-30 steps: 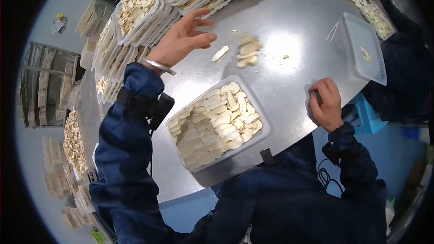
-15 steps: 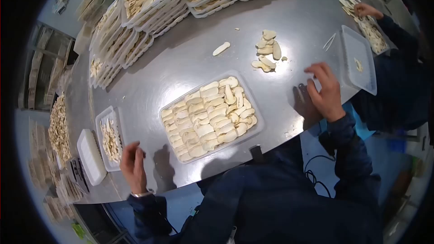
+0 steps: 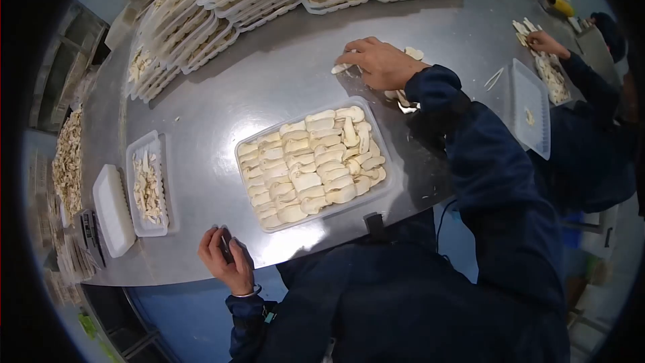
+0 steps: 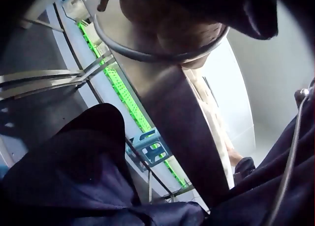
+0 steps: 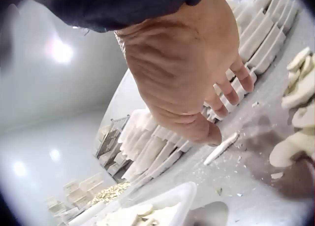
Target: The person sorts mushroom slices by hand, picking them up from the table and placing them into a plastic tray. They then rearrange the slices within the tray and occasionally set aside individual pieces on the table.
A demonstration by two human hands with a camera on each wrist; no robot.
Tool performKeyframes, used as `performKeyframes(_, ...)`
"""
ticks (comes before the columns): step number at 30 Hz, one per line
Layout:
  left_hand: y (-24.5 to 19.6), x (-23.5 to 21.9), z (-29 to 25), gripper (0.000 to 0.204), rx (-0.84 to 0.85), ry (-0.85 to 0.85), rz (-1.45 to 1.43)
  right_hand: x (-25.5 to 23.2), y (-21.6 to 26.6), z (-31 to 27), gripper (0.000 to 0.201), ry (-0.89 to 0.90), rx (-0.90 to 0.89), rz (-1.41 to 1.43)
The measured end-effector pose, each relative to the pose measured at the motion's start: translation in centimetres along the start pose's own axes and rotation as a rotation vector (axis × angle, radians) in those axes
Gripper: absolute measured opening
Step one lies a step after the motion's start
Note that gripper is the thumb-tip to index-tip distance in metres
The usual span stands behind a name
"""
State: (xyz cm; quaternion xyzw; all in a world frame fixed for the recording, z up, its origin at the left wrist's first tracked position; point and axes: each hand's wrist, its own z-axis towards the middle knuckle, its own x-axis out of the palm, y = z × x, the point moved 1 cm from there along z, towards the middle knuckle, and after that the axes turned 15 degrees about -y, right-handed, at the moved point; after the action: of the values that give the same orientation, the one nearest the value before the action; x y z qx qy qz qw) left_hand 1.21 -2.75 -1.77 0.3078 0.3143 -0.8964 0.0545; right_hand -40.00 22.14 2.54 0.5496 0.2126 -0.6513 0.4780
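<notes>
In the head view my right hand point(image 3: 384, 64) reaches across the table to a lone pale mushroom slice point(image 3: 341, 68). The right wrist view shows its fingers extended and the thumb tip just above that slice point(image 5: 221, 149), with nothing gripped. A loose pile of slices point(image 3: 413, 53) lies partly hidden under this hand and wrist. Near the table's front edge hovers my left hand point(image 3: 226, 261), its fingers loosely bent and holding nothing. Between the hands sits a translucent plastic tray point(image 3: 391, 161), filled with overlapping rows of mushroom slices point(image 3: 302, 165).
Stacked filled trays point(image 3: 269, 10) line the back left. At left stand a small tray of pieces point(image 3: 164, 218) and a white tray point(image 3: 113, 212). To the right are tweezers point(image 3: 494, 78), a clear tub point(image 3: 531, 104) and another person's hand point(image 3: 547, 44) over more slices.
My left hand has come back from the far left to the front edge. The right hand has moved from the right edge to the lone slice. Slices blurred in motion earlier now lie in a pile.
</notes>
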Motion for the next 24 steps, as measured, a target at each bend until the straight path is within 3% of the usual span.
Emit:
performKeyframes(4,-0.2,0.0,0.0,0.025,-0.005,-0.008,0.012,-4.1,-0.9,-3.0,0.038,0.228,0.088,0.114)
performKeyframes(7,-0.4,0.0,0.1,0.024,0.005,-0.006,0.037,-6.8,-4.9,-6.4,0.042,-0.161,0.285,0.124)
performKeyframes(10,0.0,0.1,-0.1,0.024,0.039,-0.014,0.040,-7.7,-3.7,-7.4,0.051,-0.055,0.467,-0.106)
performKeyframes(11,-0.1,0.0,0.0,0.023,0.052,-0.008,0.053,-5.5,-5.4,-8.3,0.058,-0.093,0.333,-0.031)
performKeyframes(14,-0.5,-0.1,0.2,0.023,0.069,0.000,0.091,-3.5,-3.7,-7.6,0.059,-0.087,0.290,-0.133)
performKeyframes(15,-0.3,-0.2,0.1,0.023,0.069,0.012,0.095,-3.0,-3.6,-7.5,0.048,-0.161,0.223,-0.180)
performKeyframes(18,0.3,-0.1,-0.2,0.024,0.046,0.024,0.051,-2.9,-3.3,-8.2,0.034,-0.204,0.243,-0.079)
performKeyframes(21,0.5,0.2,-0.5,0.023,-0.008,-0.002,-0.023,-4.1,-2.5,-10.6,0.029,-0.232,0.464,0.031)
performKeyframes(24,0.3,0.2,-0.2,0.024,0.004,-0.004,0.001,-4.9,-3.3,-14.1,0.027,-0.452,0.708,0.377)
